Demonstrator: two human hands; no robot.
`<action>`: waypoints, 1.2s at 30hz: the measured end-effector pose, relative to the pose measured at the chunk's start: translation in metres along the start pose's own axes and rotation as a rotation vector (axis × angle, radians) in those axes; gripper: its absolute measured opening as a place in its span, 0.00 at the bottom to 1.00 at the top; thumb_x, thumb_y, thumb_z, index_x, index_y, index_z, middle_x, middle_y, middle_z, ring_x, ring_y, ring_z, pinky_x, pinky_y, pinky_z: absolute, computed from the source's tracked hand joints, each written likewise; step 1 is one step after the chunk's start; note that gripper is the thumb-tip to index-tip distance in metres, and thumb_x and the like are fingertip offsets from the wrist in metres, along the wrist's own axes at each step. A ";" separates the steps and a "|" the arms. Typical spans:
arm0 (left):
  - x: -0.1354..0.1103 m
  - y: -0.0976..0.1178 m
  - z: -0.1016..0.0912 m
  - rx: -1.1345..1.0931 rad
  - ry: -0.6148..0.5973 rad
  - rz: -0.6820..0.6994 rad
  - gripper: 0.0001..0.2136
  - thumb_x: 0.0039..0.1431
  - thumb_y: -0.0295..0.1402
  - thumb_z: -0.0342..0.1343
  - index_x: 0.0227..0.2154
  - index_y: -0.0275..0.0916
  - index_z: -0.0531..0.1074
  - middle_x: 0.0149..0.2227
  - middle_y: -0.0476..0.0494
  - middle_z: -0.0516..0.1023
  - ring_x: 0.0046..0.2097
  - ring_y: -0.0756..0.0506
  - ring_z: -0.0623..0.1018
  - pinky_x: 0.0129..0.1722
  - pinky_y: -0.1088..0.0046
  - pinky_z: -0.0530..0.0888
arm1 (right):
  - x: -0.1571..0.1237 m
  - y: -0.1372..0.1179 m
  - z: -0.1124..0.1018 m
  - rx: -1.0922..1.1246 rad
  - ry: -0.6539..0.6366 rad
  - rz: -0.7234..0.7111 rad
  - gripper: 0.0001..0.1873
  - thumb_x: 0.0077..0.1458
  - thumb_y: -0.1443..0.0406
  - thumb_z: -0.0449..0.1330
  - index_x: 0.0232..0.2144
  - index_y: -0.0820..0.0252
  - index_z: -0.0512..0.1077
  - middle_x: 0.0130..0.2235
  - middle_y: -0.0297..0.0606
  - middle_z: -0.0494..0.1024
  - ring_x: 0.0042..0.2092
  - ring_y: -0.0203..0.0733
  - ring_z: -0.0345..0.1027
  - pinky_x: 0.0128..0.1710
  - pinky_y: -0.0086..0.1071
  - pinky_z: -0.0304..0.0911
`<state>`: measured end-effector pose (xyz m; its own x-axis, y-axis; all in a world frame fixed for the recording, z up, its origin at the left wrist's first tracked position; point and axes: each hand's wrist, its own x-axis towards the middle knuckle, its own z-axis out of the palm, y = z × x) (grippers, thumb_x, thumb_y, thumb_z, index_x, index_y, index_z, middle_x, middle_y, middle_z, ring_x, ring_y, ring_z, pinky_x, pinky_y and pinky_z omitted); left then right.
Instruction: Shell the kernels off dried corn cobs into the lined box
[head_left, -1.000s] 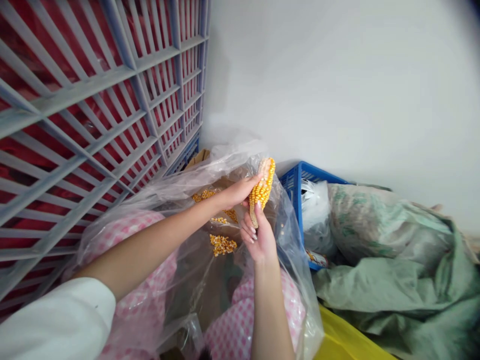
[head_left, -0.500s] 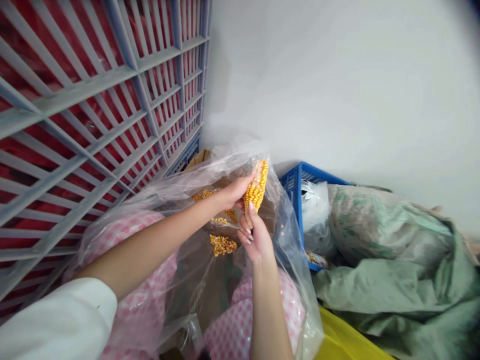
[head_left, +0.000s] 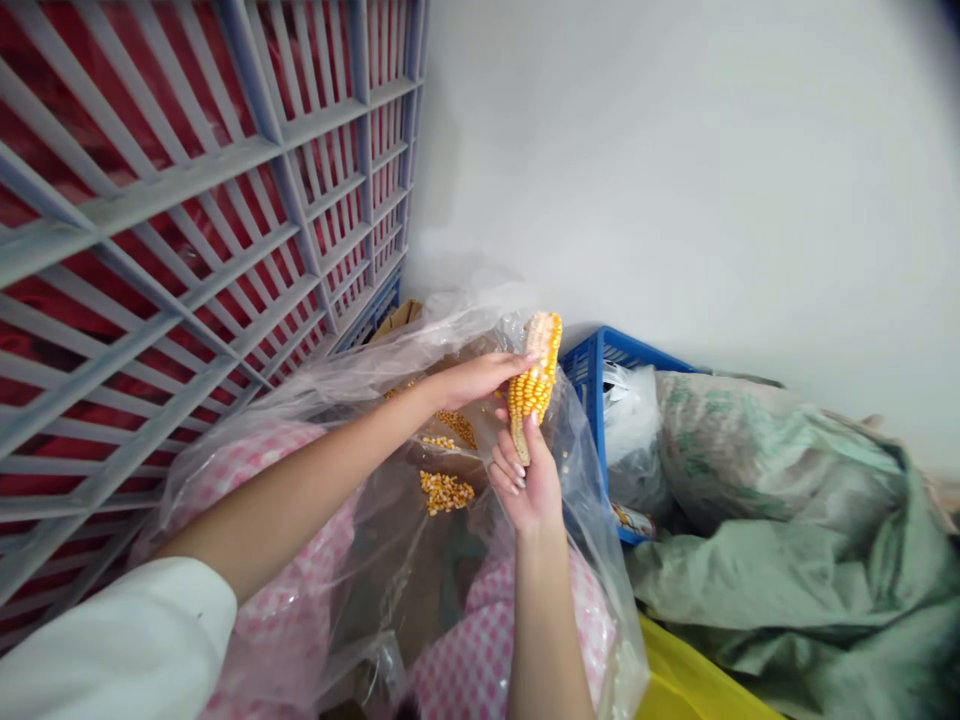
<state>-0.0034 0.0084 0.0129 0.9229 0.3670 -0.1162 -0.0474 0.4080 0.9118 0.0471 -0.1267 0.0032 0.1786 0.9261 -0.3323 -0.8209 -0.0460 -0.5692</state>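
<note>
Both of my hands are on a yellow corn cob (head_left: 534, 388), held tilted above a clear plastic bag (head_left: 360, 570). My right hand (head_left: 529, 480) is closed round its narrow lower end. From the left side, my left hand (head_left: 480, 380) grips the cob, its thumb pressed at the edge of the kernels. A bare pale strip shows on the cob's upper left, while kernels cover the rest. Loose corn kernels (head_left: 445, 492) lie in piles in the bag, partly hidden behind my left forearm.
Tall grey slatted crates (head_left: 277, 145) with red material behind the slats rise at the left. To the right stands a blue crate (head_left: 600, 400) beside a stained woven sack (head_left: 772, 440) and green cloth (head_left: 750, 580). A white wall (head_left: 675, 180) closes the back.
Both hands have moved slightly right with the corn cob. My left thumb now sits lower along the cob, and more of its bare strip shows.
</note>
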 end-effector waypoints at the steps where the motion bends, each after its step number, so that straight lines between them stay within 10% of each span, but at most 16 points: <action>1: 0.001 -0.002 0.000 -0.004 0.014 -0.001 0.20 0.50 0.48 0.53 0.31 0.32 0.71 0.25 0.46 0.73 0.25 0.53 0.69 0.23 0.77 0.63 | 0.000 0.000 0.000 -0.002 -0.003 0.004 0.17 0.47 0.57 0.62 0.33 0.65 0.72 0.12 0.20 0.54 0.14 0.23 0.32 0.09 0.17 0.37; 25: 0.004 -0.011 0.006 -0.039 0.412 -0.196 0.21 0.61 0.42 0.40 0.17 0.35 0.64 0.14 0.50 0.64 0.16 0.54 0.60 0.16 0.77 0.52 | 0.010 0.009 0.007 0.023 -0.064 0.104 0.14 0.50 0.57 0.59 0.31 0.65 0.69 0.12 0.20 0.53 0.14 0.23 0.32 0.09 0.17 0.36; 30: 0.005 -0.003 -0.001 0.008 0.429 0.043 0.12 0.56 0.37 0.49 0.24 0.35 0.69 0.21 0.49 0.70 0.24 0.53 0.66 0.23 0.79 0.61 | 0.005 0.006 0.007 -0.022 -0.029 0.053 0.15 0.49 0.59 0.61 0.35 0.66 0.70 0.13 0.19 0.53 0.14 0.23 0.33 0.09 0.16 0.37; 36: 0.005 -0.009 0.000 0.025 0.377 -0.276 0.22 0.58 0.48 0.40 0.34 0.36 0.72 0.28 0.45 0.75 0.27 0.50 0.71 0.27 0.76 0.64 | 0.014 0.005 -0.005 0.052 0.040 0.068 0.15 0.50 0.57 0.60 0.31 0.65 0.69 0.12 0.19 0.50 0.14 0.23 0.31 0.08 0.17 0.36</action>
<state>0.0016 0.0064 0.0046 0.6963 0.5278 -0.4864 0.1937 0.5144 0.8354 0.0479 -0.1161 -0.0078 0.1426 0.9056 -0.3993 -0.8588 -0.0874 -0.5049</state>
